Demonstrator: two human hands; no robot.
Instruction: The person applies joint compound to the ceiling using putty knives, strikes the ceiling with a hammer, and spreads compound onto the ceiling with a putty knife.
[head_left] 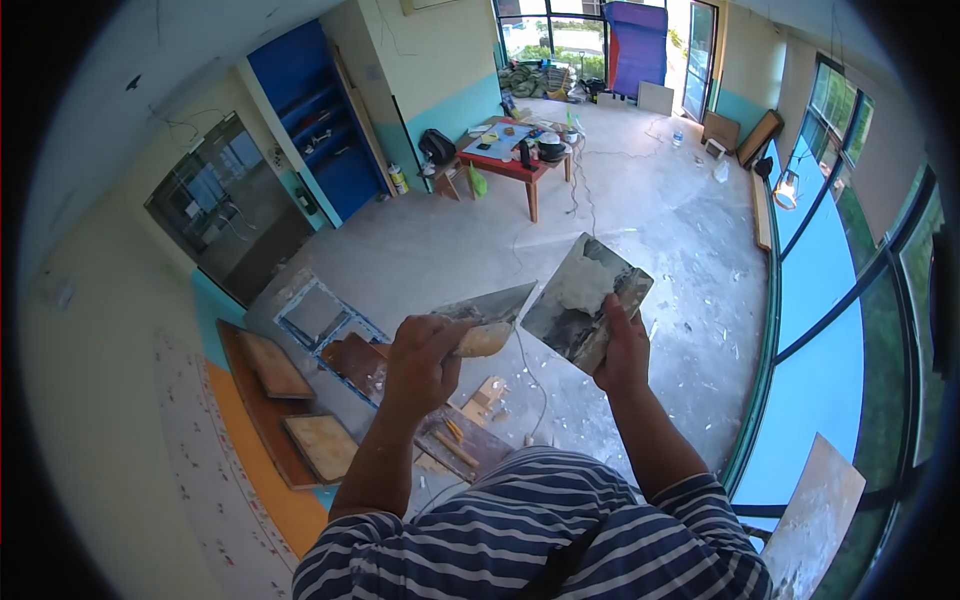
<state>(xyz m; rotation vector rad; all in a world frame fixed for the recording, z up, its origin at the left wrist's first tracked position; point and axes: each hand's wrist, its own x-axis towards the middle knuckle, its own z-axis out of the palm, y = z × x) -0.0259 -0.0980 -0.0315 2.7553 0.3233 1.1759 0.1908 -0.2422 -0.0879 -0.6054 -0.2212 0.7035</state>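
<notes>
My left hand [424,362] is wrapped round the light handle of a trowel [492,303], whose flat metal blade points right, toward the middle of the view. In my right hand [624,352] is a square metal plate [585,303], tilted, with my thumb over its right edge. A lump of whitish plaster [584,284] and dark smears lie on the plate's face. The trowel's tip is close to the plate's left edge; whether they touch I cannot tell.
Below me are a stepladder [325,318], a brown board [480,446] with tools on it, and a cable. A red table [505,169] holding items stands farther off. Windows line the right side; a pale panel [815,520] is at lower right.
</notes>
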